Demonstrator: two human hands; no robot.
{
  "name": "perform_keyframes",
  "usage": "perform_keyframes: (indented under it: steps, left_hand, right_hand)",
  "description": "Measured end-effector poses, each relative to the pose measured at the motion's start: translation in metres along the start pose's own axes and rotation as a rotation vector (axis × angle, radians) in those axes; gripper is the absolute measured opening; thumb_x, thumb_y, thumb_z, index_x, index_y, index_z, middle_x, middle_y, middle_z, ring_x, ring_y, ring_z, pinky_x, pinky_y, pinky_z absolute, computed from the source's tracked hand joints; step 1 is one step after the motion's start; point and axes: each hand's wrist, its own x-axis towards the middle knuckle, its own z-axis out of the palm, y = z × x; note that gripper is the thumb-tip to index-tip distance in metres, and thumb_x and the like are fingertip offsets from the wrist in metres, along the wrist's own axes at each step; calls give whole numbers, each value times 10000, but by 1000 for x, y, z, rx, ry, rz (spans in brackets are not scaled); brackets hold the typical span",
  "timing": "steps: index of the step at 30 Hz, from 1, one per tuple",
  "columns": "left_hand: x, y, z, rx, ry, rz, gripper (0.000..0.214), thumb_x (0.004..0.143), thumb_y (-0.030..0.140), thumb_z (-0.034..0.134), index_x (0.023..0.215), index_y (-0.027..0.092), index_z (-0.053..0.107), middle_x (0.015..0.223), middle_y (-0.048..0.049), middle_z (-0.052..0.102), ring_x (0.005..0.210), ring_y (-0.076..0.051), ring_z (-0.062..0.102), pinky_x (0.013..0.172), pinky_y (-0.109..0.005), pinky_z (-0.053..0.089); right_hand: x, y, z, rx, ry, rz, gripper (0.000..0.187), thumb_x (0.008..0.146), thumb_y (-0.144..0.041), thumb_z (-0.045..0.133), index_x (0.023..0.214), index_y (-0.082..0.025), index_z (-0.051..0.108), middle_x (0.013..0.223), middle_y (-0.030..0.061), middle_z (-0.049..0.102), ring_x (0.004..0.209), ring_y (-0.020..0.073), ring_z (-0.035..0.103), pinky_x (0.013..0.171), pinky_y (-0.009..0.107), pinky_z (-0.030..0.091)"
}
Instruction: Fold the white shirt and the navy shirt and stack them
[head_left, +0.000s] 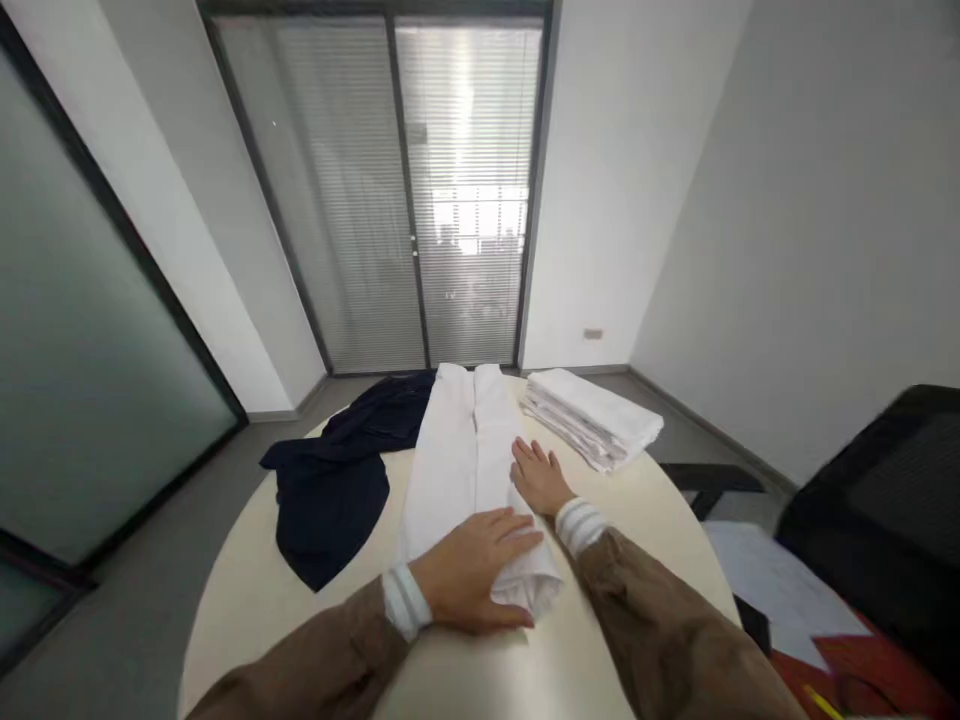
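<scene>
Left hand (472,570): laid flat, fingers spread, on near end of white garment (465,460), lower centre. Right hand (538,478): pressed flat on its right edge, nothing gripped. Garment's long axis is run away toward upper centre across surface (240,590).

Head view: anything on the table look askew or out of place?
The dark garment lies crumpled and droops over the table edge at far left, unlike the neat white stack. The long white cloth lies flat under the left hand and right hand.
</scene>
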Motion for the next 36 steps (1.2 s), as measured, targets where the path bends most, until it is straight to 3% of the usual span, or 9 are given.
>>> perform_keyframes:
  steps: [4, 8, 13, 17, 21, 25, 28, 32, 36]
  left_hand:
    - [12, 24, 16, 126, 112, 5, 386, 941, 268, 599, 1320, 229, 536, 1359, -88, 569, 1217, -245, 534, 1013, -388, 444]
    - [17, 33, 29, 285, 140, 49, 83, 983, 215, 544, 967, 175, 614, 1020, -38, 646, 973, -188, 582, 816, -319, 467]
    - [16, 34, 29, 378, 137, 185, 159, 980, 182, 537, 822, 181, 560, 850, -12, 569, 782, -156, 514, 677, -315, 397]
    - [16, 35, 27, 391, 222, 116, 90, 979, 176, 531, 912, 193, 590, 798, -4, 526, 723, -161, 467, 637, -317, 354]
    - [15, 34, 26, 303, 434, 73, 255, 948, 114, 535, 702, 175, 504, 762, -10, 509, 718, -153, 456, 636, -306, 331]
    - [13, 38, 23, 222, 634, 29, 250, 918, 60, 484, 694, 172, 498, 750, -19, 534, 714, -148, 467, 643, -309, 328]
    - [13, 44, 24, 296, 517, 76, 212, 895, 214, 536, 688, 184, 507, 682, -15, 519, 654, -158, 449, 607, -336, 298]
    - [14, 51, 31, 394, 370, 64, 351, 847, 478, 656, 691, 201, 507, 658, 3, 517, 655, -173, 474, 602, -352, 282]
    - [13, 58, 38, 472, 317, -63, 252, 852, 329, 695, 736, 202, 510, 720, 0, 547, 709, -191, 504, 626, -359, 291]
  right_hand:
    - [-4, 1, 0, 43, 21, -10, 538, 1003, -282, 287, 1520, -158, 374, 1625, 90, 277, 1497, 303, 207, 1185, 562, 156]
    - [-5, 3, 1, 102, 23, -34, 530, 1000, -295, 312, 1506, -177, 411, 1610, 82, 315, 1497, 277, 223, 1195, 519, 164]
    - [-2, 8, 3, 135, 16, -44, 526, 1001, -288, 327, 1503, -164, 424, 1605, 87, 323, 1499, 283, 225, 1201, 508, 171]
    - [0, 11, 4, 146, 13, -51, 517, 1005, -287, 324, 1493, -168, 442, 1597, 81, 340, 1494, 284, 243, 1202, 510, 183]
    - [1, 12, 4, 168, 21, -50, 509, 998, -285, 343, 1480, -173, 464, 1587, 76, 360, 1491, 282, 254, 1203, 511, 195]
    - [2, 15, 5, 176, 29, -62, 513, 992, -284, 352, 1477, -165, 469, 1580, 74, 372, 1484, 291, 270, 1201, 520, 207]
    - [2, 17, 6, 178, 35, -67, 511, 994, -283, 346, 1474, -162, 474, 1579, 71, 375, 1482, 293, 276, 1202, 519, 208]
    - [1, 18, 5, 184, 37, -65, 509, 992, -279, 352, 1473, -171, 476, 1580, 70, 372, 1486, 286, 268, 1202, 512, 208]
    - [1, 17, 3, 183, 27, -55, 505, 995, -290, 353, 1474, -189, 476, 1581, 60, 373, 1485, 284, 272, 1201, 514, 210]
